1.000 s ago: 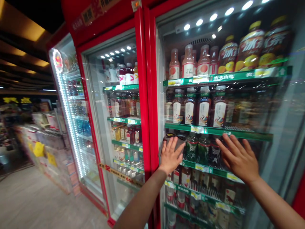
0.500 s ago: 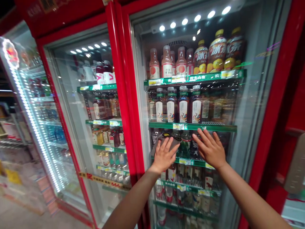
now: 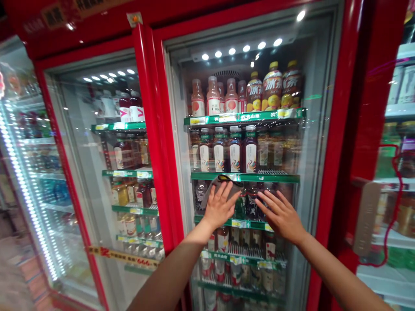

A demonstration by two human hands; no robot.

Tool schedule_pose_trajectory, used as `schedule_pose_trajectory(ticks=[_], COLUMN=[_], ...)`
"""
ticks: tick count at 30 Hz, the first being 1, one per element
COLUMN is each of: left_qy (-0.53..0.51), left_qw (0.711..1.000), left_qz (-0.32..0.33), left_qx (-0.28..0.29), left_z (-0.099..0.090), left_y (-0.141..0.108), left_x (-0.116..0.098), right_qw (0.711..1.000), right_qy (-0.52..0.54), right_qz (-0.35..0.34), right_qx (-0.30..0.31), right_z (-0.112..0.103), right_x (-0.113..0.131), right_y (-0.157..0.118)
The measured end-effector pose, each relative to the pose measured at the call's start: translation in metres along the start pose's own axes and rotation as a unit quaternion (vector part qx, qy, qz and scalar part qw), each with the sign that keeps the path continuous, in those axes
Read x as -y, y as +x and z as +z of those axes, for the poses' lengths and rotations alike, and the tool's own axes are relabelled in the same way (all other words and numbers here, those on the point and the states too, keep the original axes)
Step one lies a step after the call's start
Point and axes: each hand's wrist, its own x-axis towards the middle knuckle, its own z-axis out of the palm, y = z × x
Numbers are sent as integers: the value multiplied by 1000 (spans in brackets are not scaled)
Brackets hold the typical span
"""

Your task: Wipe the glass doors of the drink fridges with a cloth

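My left hand (image 3: 219,204) holds a grey cloth (image 3: 210,190) with a dark edge flat against the glass door (image 3: 311,142) of a red-framed drinks cooler. Its fingers stretch over the cloth. To the right, my right hand (image 3: 281,214) is open, fingers spread and nothing in it, at or close to the same glass; whether it touches I cannot tell. Behind the glass, dark bottles (image 3: 251,203) stand between the two hands, partly hidden by them. A green shelf edge (image 3: 275,178) runs just above my right fingertips.
The red door frame (image 3: 162,142) separates this door from a second glass door (image 3: 78,172) on the left. Further left stands a lit cooler (image 3: 29,172). At right are a tan handle-like piece (image 3: 367,218), a red cord (image 3: 396,194) and more stocked shelves.
The view has swung right, bringing the right-hand shelves in. Against the shelf edge, the cloth under my left hand sits slightly higher, and my right hand slightly lower.
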Motion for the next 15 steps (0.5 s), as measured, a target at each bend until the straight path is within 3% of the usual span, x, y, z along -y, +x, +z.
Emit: schedule_pose_trajectory(ticks=[1,3,6,8,9,12,15], left_qy=[-5,0,21,29,28,20,13], left_qw=[998,998,994,977,972,984,999], left_qz=[56,57,-104,-204,-223,-162,-8], left_qx=[9,10,-26,-61,-73,-71,-31], left_z=[-2,-6,-7,-3,0,12,19], left_y=[-13,-22,15,57,76,98,62], left_x=[4,16,22,10,0,-34,-50], right_qw=[1000,1000,999,999,998,998,998], right_qy=[-4,-20,-44,-51,-53,-58,-59], right_qz=[-1,2,11,17,18,16,-2], right_qx=[1,3,7,5,2,3,24], right_z=[-6,-15,-22,-22,-21,-16,-15], right_x=[-4,-13,-25,-29,-29,-30,-31], right_y=[-9,-24,-36,-38,-38,-39,-44])
